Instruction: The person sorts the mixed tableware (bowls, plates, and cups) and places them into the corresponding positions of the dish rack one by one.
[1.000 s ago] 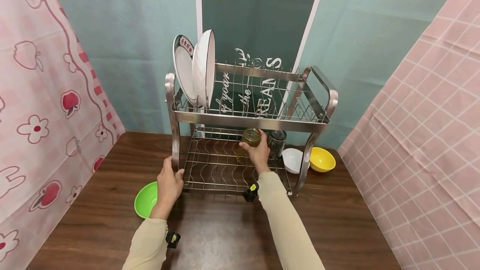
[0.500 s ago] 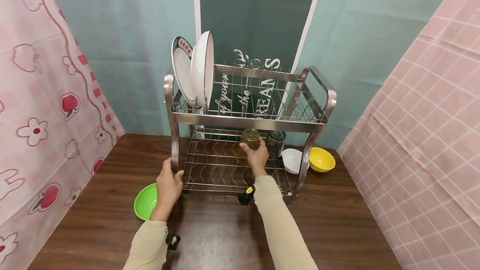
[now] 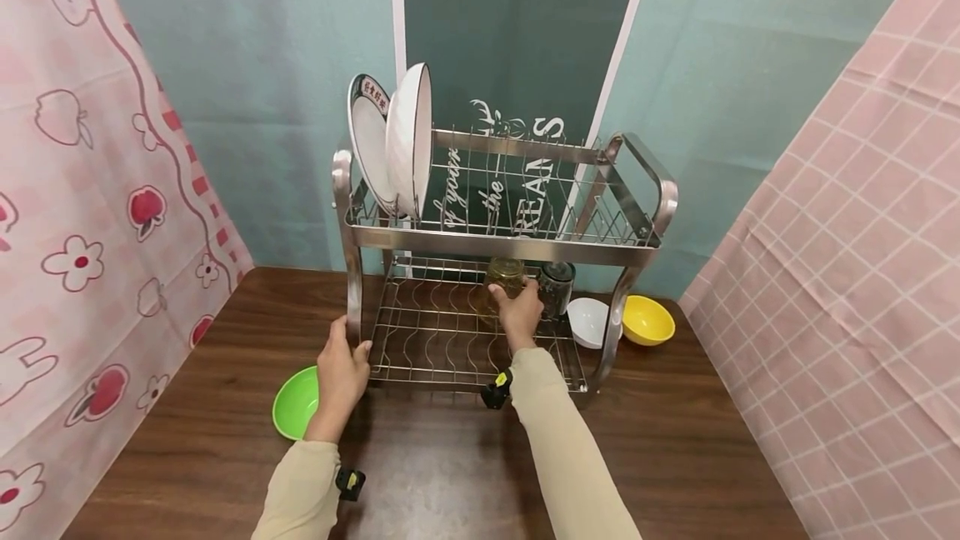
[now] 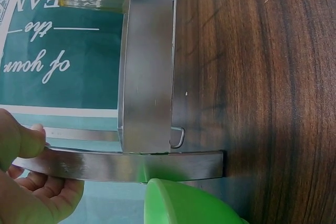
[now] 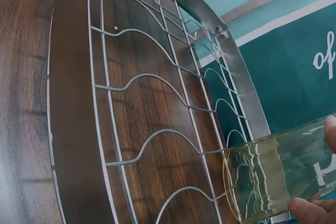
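My left hand (image 3: 342, 369) grips the left front leg of a two-tier metal dish rack (image 3: 495, 243), thumb on one side and fingers on the other in the left wrist view. My right hand (image 3: 519, 311) reaches under the upper tier and holds an amber drinking glass (image 3: 507, 272) near the back of the lower tier. In the right wrist view, the amber glass (image 5: 262, 177) has its thick end by the rack wires, with a thumb and a finger on its side. A dark grey glass (image 3: 557, 290) stands just right of it.
A rimmed plate (image 3: 370, 136) and a white bowl (image 3: 410, 140) stand on edge at the upper tier's left. On the wooden table (image 3: 435, 473) are a green bowl (image 3: 295, 405), a small white bowl (image 3: 588, 323) and a yellow bowl (image 3: 648, 321). Curtains surround the table.
My right hand and forearm have shifted slightly, while the amber glass stays at nearly the same spot. My left hand keeps its grip on the rack leg.
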`<state>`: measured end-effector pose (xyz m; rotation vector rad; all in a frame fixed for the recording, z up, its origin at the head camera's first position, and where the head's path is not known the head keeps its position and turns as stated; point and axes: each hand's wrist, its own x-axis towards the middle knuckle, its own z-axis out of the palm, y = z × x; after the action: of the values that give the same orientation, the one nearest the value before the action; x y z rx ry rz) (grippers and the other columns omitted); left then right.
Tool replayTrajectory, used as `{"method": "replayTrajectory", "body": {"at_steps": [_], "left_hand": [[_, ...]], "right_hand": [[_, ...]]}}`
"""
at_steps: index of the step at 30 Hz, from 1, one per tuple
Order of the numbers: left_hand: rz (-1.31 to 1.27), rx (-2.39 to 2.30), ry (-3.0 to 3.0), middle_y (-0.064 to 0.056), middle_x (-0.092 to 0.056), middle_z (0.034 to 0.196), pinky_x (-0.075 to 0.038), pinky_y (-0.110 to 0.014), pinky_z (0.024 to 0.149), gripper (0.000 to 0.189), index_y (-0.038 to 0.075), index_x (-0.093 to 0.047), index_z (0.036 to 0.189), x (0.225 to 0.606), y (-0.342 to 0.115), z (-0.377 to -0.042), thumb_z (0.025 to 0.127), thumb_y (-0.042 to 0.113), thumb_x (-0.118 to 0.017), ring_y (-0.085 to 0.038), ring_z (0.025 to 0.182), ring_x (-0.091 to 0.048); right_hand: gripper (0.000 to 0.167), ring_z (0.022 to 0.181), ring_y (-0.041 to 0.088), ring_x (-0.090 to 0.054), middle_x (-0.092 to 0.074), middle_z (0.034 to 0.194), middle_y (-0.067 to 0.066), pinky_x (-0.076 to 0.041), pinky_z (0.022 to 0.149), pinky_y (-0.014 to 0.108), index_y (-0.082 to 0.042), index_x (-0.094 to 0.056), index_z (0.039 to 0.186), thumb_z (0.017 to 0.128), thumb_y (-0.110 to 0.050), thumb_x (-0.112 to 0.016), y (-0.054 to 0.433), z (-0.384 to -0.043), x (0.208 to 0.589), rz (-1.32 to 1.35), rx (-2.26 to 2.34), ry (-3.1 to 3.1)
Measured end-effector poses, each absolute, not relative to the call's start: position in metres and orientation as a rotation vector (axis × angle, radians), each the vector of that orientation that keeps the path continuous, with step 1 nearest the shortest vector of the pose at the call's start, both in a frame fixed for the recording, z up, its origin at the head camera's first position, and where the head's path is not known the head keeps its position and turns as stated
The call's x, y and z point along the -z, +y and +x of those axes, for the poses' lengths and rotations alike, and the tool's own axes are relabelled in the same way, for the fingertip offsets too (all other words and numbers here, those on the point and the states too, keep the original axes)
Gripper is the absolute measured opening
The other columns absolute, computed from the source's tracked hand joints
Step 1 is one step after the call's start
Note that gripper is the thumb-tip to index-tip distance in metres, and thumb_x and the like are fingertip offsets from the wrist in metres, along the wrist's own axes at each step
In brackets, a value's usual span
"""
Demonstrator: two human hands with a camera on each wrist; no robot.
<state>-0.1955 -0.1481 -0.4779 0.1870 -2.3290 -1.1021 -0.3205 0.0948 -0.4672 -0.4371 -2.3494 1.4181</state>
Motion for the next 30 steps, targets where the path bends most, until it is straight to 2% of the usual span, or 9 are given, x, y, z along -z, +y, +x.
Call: {"method": "replayTrajectory", "body": {"at_steps": [6, 14, 25, 30], "left_hand": [[0.190, 1.093, -2.335, -0.032, -0.056, 0.105, -0.039, -0.059, 0.073, 0.046, -0.005, -0.043, 0.123, 0.479, -0.147, -0.196, 0.083, 0.000, -0.066, -0.053, 0.089, -0.053], [0.184, 1.104, -2.344, -0.032, -0.056, 0.103, -0.039, -0.059, 0.073, 0.047, -0.003, -0.042, 0.124, 0.480, -0.146, -0.197, 0.084, 0.002, -0.065, -0.053, 0.090, -0.053], [0.173, 1.094, -2.330, -0.031, -0.056, 0.103, -0.040, -0.059, 0.069, 0.047, -0.003, -0.042, 0.124, 0.483, -0.147, -0.196, 0.084, 0.002, -0.066, -0.053, 0.085, -0.054], [0.168, 1.093, -2.320, -0.031, -0.056, 0.103, -0.040, -0.059, 0.069, 0.047, -0.003, -0.042, 0.124, 0.483, -0.148, -0.195, 0.084, 0.001, -0.066, -0.053, 0.085, -0.054]], "right_hand": [[0.067, 0.113, 0.042, -0.046, -0.054, 0.125, 0.019, -0.038, 0.092, 0.050, -0.004, -0.050, 0.133, 0.077, -0.029, -0.077, 0.098, -0.324, 0.464, -0.449, -1.407, -2.365], [0.070, 0.118, 0.043, -0.042, -0.044, 0.137, 0.015, -0.038, 0.092, 0.052, -0.009, -0.040, 0.141, 0.083, -0.032, -0.071, 0.101, -0.324, 0.464, -0.443, -1.440, -2.412], [0.073, 0.111, 0.045, -0.048, -0.040, 0.141, 0.014, -0.040, 0.083, 0.058, -0.018, -0.031, 0.146, 0.086, -0.042, -0.064, 0.105, -0.322, 0.466, -0.465, -1.372, -2.546], [0.074, 0.114, 0.045, -0.045, -0.038, 0.142, 0.015, -0.039, 0.086, 0.057, -0.017, -0.027, 0.147, 0.087, -0.043, -0.062, 0.107, -0.322, 0.466, -0.412, -1.356, -2.588]]}}
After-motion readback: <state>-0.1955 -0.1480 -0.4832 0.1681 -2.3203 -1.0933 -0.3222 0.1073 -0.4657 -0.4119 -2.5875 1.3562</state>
